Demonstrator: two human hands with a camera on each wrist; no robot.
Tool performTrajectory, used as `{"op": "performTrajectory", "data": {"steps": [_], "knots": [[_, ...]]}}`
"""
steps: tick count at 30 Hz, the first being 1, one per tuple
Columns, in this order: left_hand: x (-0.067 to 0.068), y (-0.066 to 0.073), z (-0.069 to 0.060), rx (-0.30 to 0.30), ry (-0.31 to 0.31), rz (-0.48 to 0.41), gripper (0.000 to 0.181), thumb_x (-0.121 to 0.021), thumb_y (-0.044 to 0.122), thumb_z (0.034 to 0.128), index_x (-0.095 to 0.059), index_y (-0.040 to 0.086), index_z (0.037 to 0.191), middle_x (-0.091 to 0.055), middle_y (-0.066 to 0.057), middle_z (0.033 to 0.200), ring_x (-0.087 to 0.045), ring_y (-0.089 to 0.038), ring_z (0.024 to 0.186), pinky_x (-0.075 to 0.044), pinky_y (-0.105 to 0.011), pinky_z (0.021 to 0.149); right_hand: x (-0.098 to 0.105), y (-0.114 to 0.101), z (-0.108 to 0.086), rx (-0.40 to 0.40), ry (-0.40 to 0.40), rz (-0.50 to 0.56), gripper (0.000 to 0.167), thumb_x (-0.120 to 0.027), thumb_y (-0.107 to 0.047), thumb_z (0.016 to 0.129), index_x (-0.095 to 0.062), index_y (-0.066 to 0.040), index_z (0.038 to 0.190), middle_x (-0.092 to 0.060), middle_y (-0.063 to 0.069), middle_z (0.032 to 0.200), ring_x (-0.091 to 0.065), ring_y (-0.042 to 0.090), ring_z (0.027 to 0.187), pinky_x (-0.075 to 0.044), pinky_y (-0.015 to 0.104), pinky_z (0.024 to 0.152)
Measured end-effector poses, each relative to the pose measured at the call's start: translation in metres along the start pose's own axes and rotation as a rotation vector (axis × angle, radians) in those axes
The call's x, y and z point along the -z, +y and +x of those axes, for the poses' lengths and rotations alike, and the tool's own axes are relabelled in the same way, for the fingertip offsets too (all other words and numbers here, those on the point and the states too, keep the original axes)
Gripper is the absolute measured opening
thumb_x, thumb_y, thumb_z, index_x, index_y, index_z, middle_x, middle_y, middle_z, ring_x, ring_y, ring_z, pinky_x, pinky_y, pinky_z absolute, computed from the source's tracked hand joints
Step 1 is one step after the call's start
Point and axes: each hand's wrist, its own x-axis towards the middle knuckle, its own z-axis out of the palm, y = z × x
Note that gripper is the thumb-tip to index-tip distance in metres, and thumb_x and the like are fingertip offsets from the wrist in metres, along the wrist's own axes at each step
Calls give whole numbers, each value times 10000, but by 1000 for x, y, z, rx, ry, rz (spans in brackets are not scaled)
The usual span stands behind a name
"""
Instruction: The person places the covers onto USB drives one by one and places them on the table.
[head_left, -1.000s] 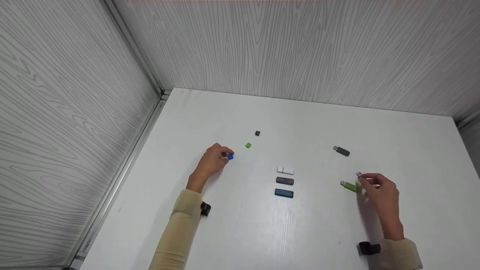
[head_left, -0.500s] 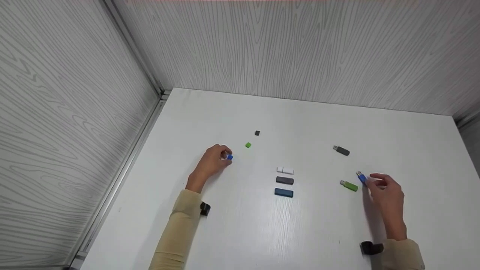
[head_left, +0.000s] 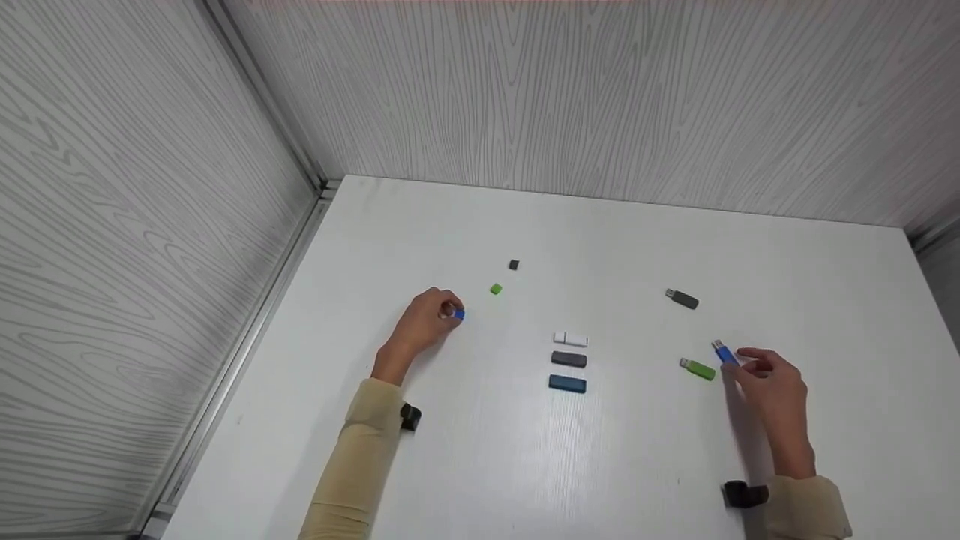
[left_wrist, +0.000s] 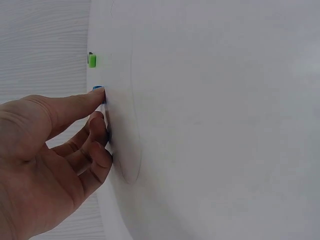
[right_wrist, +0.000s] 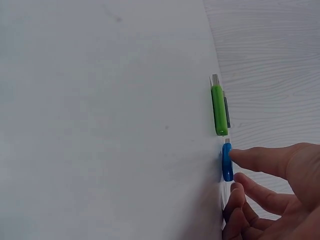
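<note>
The left hand [head_left: 426, 324] pinches a small blue cap [head_left: 460, 314] near the table surface. In the left wrist view the thumb of that hand [left_wrist: 55, 150] covers most of the blue cap [left_wrist: 97, 87]. At the right, a blue USB stick [head_left: 724, 352] lies with its metal plug pointing up and left. The thumb of the right hand [head_left: 776, 390] touches its lower end, while the index finger stands apart from it. The right wrist view shows the right hand [right_wrist: 280, 190] with its thumb against the blue stick [right_wrist: 227, 162], just below a green stick [right_wrist: 219, 110].
A green USB stick [head_left: 697, 369] and a dark grey one [head_left: 682, 298] lie left of the right hand. Green [head_left: 496, 289] and black [head_left: 514, 265] caps sit beyond the left hand. White [head_left: 571, 340], grey [head_left: 569, 359] and teal [head_left: 568, 383] sticks form a column mid-table.
The right hand has shifted slightly right and toward the person, away from the green stick, and its index finger has lifted off, exposing the blue stick. The left hand moved slightly left with the cap.
</note>
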Motion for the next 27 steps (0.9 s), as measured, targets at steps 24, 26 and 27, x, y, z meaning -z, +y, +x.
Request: {"op": "performTrajectory", "data": {"steps": [24, 26, 27], "knots": [[1, 8, -3, 27, -38, -43, 259, -722, 184, 999, -737, 77, 1235, -734, -102, 1193, -653, -276, 1120, -521, -464, 1010, 0, 1, -1, 12, 3, 2, 445, -645, -252, 1036, -624, 35, 1377, -646, 209, 1178, -544, 239, 960, -450, 204, 662], [0, 10, -3, 21, -33, -51, 253, -725, 180, 997, -741, 80, 1229, -740, -102, 1196, -656, -280, 1127, -520, -471, 1016, -1, -1, -2, 20, 8, 0, 446, -648, -259, 1039, -626, 26, 1381, -655, 224, 1204, -561, 243, 968, -453, 196, 661], [0, 10, -2, 16, -31, -56, 251, -725, 178, 998, -741, 80, 1228, -741, -103, 1196, -656, -282, 1128, -520, -473, 1017, -1, -2, -2, 22, 8, 1, 448, -648, -263, 1041, -624, 22, 1386, -657, 233, 1219, -571, 245, 974, -457, 191, 659]]}}
